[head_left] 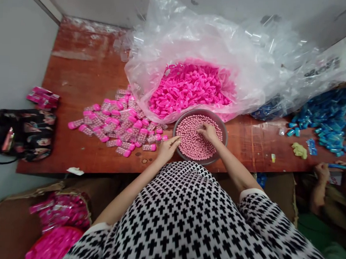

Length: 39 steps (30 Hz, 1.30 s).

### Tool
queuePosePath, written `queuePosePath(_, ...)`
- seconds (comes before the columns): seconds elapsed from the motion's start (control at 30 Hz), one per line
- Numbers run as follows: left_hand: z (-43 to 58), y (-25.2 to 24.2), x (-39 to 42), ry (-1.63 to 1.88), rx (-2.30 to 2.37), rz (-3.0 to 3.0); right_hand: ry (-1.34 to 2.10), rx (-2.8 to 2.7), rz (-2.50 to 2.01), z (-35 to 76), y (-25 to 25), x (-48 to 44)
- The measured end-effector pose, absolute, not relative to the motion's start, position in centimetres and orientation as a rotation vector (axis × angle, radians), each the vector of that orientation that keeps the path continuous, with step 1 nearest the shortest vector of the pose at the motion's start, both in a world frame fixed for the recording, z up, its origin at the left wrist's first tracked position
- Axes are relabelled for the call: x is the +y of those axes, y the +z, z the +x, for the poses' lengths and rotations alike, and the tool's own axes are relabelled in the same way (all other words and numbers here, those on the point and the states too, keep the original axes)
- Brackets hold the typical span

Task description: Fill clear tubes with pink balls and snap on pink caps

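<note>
- The round bowl [223,129] of pink beads [194,143] sits at the bench [83,78] edge.
- Right hand [208,132] pinches among the beads, its grip nearly closed; contents unclear.
- Left hand [167,147] rests at the rim, loosely curled, seemingly empty.
- Filled pink-capped tubes [119,126] lie left, so bead-picking seems underway; a fresh tube looks needed.

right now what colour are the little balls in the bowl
Pale pink balls in the bowl, under the right hand; head view.

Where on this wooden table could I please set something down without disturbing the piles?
Bare wood lies at the far left of the table, beyond the filled pink-capped tubes, and along the front edge right of the bowl of pink beads. The middle is crowded: the bag of pink caps, both hands, and blue pieces on the right.
</note>
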State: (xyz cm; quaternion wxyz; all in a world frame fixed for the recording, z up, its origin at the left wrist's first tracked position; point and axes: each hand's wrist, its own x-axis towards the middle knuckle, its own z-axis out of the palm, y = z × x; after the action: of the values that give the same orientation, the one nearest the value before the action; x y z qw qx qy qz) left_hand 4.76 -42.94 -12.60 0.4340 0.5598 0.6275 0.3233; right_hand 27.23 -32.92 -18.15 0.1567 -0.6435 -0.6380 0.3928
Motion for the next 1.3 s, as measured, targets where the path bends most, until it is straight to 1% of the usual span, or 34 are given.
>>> queuePosePath(0.13,7.1,-13.2,-41.6,0.798,1.539,1.409,1.464,-1.483,-1.402,27.5,-17.0,-33.4)
queuePosePath(0.23,8.6,-13.9,-40.4,0.849,1.517,1.342,1.669,-1.273,-1.251,26.3,-15.5,-34.9)
queuePosePath(0.4,9.4,-14.5,-39.7,0.961,1.383,1.094,1.715,-1.259,-1.161,24.8,-13.8,-37.1)
queuePosePath(0.47,9.2,-14.4,-39.7,0.916,1.383,1.155,1.608,-1.355,-1.187,25.3,-13.7,-36.9)
queuePosePath(0.5,9.0,-14.3,-39.8,0.877,1.402,1.216,1.499,-1.449,-1.242,25.9,-13.8,-36.5)
queuePosePath(0.63,7.9,-14.0,-40.3,0.767,1.484,1.343,0.905,-2.055,-1.622,28.0,-14.9,-34.1)
queuePosePath(0.7,7.1,-14.2,-40.8,0.769,1.514,1.294,0.784,-2.325,-1.705,27.9,-16.1,-33.3)
queuePosePath(0.8,6.0,-14.6,-41.4,0.800,1.575,1.245,0.958,-2.405,-1.627,25.7,-18.1,-33.3)
queuePosePath(0.87,5.4,-14.8,-41.6,0.834,1.622,1.266,1.086,-2.321,-1.581,24.1,-19.3,-33.9)
queuePosePath(0.97,5.2,-14.5,-41.4,0.838,1.690,1.344,1.152,-2.172,-1.583,23.1,-19.8,-35.0)
queuePosePath(1.07,5.9,-14.0,-40.7,0.794,1.679,1.407,1.432,-1.653,-1.428,23.8,-19.0,-36.2)
queuePosePath(1.17,7.3,-13.8,-40.0,0.792,1.565,1.423,1.722,-1.154,-1.203,24.4,-17.3,-37.5)
queuePosePath(1.23,8.1,-13.7,-39.7,0.799,1.514,1.422,1.787,-1.059,-1.144,24.7,-16.3,-38.1)
queuePosePath(1.3,8.5,-13.7,-39.5,0.806,1.483,1.428,1.759,-1.098,-1.131,25.0,-15.4,-38.3)
